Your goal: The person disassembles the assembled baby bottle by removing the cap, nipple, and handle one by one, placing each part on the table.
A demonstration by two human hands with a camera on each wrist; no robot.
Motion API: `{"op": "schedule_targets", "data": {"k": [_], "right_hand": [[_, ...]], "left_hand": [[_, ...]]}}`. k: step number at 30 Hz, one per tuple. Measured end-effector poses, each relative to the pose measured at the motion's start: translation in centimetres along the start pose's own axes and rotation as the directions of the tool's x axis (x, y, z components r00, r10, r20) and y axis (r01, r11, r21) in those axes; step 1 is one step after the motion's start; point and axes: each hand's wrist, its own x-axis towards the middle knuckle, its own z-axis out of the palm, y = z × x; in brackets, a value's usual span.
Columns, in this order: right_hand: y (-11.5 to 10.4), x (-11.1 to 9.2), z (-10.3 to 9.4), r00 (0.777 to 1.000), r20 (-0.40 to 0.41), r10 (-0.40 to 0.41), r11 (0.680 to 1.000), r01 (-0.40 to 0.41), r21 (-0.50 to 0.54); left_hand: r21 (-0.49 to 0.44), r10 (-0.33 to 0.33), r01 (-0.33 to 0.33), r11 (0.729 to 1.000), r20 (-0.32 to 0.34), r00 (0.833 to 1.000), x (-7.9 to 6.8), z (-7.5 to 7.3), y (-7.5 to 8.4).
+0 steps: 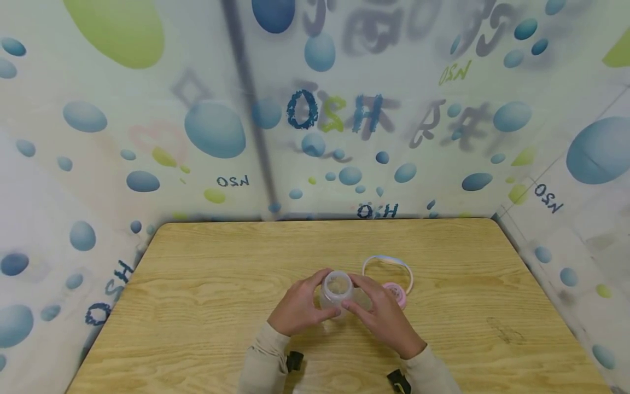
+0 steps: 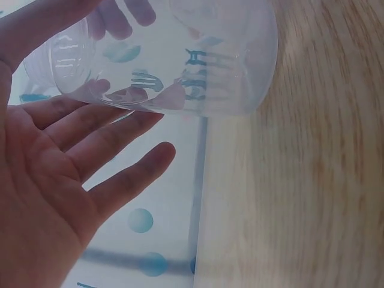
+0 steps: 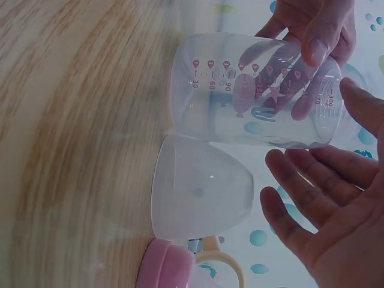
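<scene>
A clear baby bottle (image 1: pixel 337 299) with no top on it stands upright on the table. Printed pink scale marks run along the bottle (image 3: pixel 225 84) in the right wrist view, and its threaded neck is bare. My left hand (image 1: pixel 301 306) holds it from the left, thumb in front and fingers behind. From the other side my right hand (image 1: pixel 386 317) grips it near the neck with thumb and fingers. A clear dome cap (image 3: pixel 201 189) stands beside the bottle, close under the right hand's fingers. Past it lies a pink round part (image 3: pixel 165 267).
A looped pale handle (image 1: pixel 386 258) is joined to the pink part, behind my right hand. The wooden table (image 1: pixel 221 273) ends at a patterned backdrop (image 1: pixel 315 164) that stands along its back and sides.
</scene>
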Motion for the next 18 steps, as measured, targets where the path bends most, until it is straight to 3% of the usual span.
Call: {"op": "schedule_targets", "data": {"k": [9, 15, 18], "right_hand": [[0.4, 0.2, -0.9, 0.998, -0.046, 0.053, 0.993, -0.057, -0.103], [1.8, 0.0, -2.3, 0.991, -0.087, 0.1, 0.97, -0.117, -0.215], [2.4, 0.0, -3.1, 0.987, -0.093, 0.128, 0.948, -0.149, -0.282]], "left_hand": [[0.069, -0.059, 0.063, 0.996, -0.057, 0.997, -0.6, -0.6, 0.0], [0.011, -0.027, 0.029, 1.0, -0.136, 0.99, -1.2, -1.3, -0.9], [0.046, -0.011, 0.02, 0.999, -0.187, 0.982, -1.4, -1.5, -1.4]]}}
